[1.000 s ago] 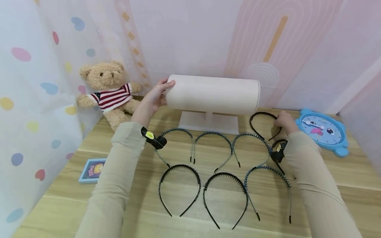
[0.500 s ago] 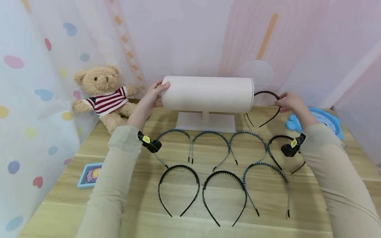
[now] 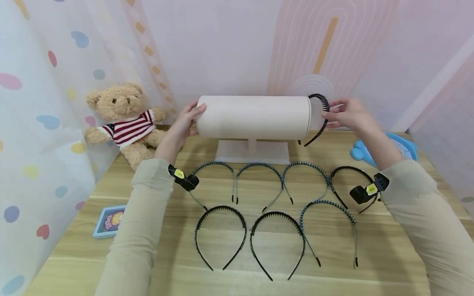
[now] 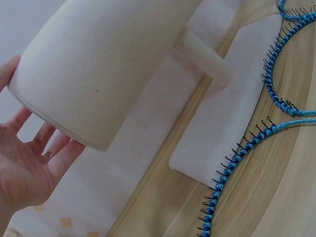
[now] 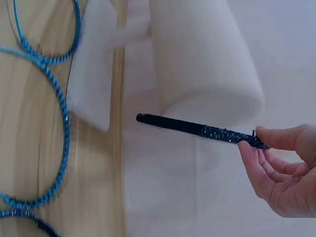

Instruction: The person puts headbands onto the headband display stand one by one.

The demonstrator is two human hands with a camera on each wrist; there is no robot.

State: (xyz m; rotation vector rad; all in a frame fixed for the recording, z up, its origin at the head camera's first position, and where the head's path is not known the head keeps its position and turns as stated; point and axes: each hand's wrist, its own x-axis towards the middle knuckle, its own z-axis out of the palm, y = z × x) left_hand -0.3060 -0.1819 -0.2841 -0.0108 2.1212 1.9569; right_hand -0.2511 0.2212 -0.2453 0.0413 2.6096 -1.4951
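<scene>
A white cylindrical headband stand (image 3: 253, 117) rises on a post from its flat base (image 4: 217, 113) at the back of the table. My left hand (image 3: 181, 125) grips the cylinder's left end, thumb on top; the left wrist view shows the fingers under its rim. At the opposite end, my right hand (image 3: 349, 115) pinches a black toothed headband (image 3: 326, 106) between thumb and fingers. The band is upright, its curve at the top, right beside the cylinder's end face. Seen edge-on in the right wrist view, the headband (image 5: 227, 134) has a glittery stretch near the fingertips.
In front of the stand lie two rows of headbands, with blue ones (image 3: 259, 165) and black ones (image 3: 277, 214). A teddy bear (image 3: 129, 119) sits at left, above a small blue frame (image 3: 109, 222). A blue clock (image 3: 401, 146) lies partly behind the right forearm.
My right hand has lifted the black headband off the table and carried it up and left to the cylinder's end, turning it nearly edge-on. The left hand keeps its hold.
</scene>
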